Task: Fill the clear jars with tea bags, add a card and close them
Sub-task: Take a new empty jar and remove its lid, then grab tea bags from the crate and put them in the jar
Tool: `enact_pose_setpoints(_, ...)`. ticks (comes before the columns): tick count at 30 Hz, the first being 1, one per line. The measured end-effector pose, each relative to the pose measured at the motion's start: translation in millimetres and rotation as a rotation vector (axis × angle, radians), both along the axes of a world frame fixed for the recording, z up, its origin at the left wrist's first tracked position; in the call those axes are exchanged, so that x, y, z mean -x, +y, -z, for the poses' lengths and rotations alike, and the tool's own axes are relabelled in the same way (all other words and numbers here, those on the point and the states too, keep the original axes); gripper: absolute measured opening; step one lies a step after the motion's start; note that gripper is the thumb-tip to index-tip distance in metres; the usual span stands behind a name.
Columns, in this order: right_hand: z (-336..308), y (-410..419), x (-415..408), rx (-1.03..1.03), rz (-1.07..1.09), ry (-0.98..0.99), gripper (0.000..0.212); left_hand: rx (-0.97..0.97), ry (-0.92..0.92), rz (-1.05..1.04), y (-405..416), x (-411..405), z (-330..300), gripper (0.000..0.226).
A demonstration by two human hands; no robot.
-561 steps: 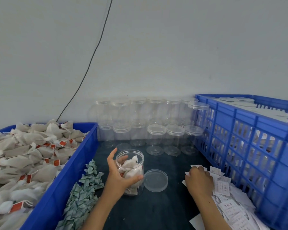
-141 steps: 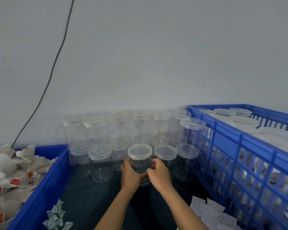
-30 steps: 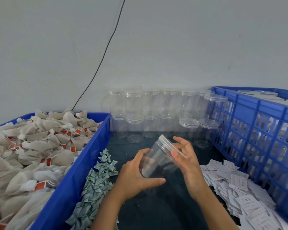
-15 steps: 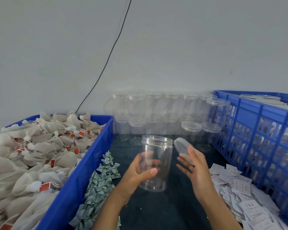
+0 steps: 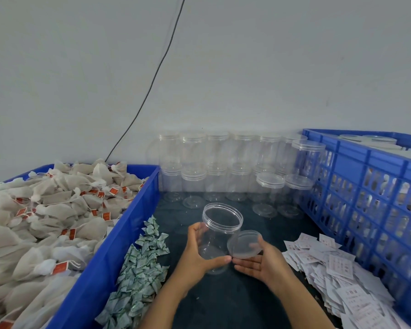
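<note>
An empty clear jar stands upright and uncapped on the dark table, and my left hand grips its side. My right hand holds the jar's clear lid just right of the jar, with the fingers under it and the thumb over its edge. Tea bags with red tags fill the blue bin on the left. White printed cards lie in a loose pile on the right.
Rows of capped empty jars, stacked two high, stand along the wall. A blue slatted crate holding jars fills the right side. Small green-white sachets lie beside the bin. A black cable runs down the wall.
The lid has come off the jar. My left hand lowered the jar upright onto the table, and my right hand brought the lid down beside it.
</note>
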State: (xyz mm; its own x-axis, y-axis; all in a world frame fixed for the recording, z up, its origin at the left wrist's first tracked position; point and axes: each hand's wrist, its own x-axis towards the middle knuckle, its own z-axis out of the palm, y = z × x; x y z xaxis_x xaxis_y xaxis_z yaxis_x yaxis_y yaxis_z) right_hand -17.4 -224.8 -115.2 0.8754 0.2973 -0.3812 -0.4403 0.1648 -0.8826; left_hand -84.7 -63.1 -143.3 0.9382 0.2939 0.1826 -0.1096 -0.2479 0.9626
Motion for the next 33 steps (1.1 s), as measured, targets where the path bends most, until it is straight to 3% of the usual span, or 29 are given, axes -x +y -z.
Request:
enact_pose_setpoints(5, 10.3, 1.4, 2.5, 0.778, 0.069, -0.509, 0.034, 0.022, 0.027, -0.063, 2.8, 1.2, -2.7, 0.082)
enact_pose_setpoints(7, 6.3, 0.9, 4.7, 0.896, 0.146, -0.679, 0.030, 0.056, 0.055, -0.067, 3.7, 4.1, -7.8, 0.084)
enact_pose_setpoints(9, -4.5, 5.3, 8.4, 0.749, 0.215, -0.777, 0.016, 0.096, 0.075, -0.087, 4.8, 6.4, -15.4, 0.076)
enact_pose_setpoints(12, -27.5, 17.4, 16.2, 0.540, 0.252, -0.889, 0.027, 0.179, 0.078, -0.148, 7.9, 9.8, -37.3, 0.054)
enact_pose_setpoints(18, -78.5, 56.9, 28.4, 0.327, 0.306, -0.863, 0.032, 0.135, 0.083, -0.314, 22.8, 16.0, -92.8, 0.055)
enact_pose_setpoints(22, -104.0, 103.0, 41.1, 0.216, 0.159, -0.801, 0.030, 0.158, 0.062, -0.543, 42.5, 16.6, -117.9, 0.036)
enact_pose_setpoints(28, -116.2, 175.4, 57.0, 0.078, -0.223, -0.583, 0.030, -0.022, 0.163, -0.713, 102.7, 42.2, -139.8, 0.023)
enact_pose_setpoints(31, -114.5, 212.9, 68.2, 0.139, -0.363, -0.561, 0.027, -0.207, 0.279, -0.758, 141.3, 73.8, -134.9, 0.010)
enact_pose_setpoints(33, -108.3, 237.7, 74.5, 0.228, -0.464, -0.579, 0.022, -0.330, 0.379, -0.786, 167.0, 95.8, -124.0, 0.012)
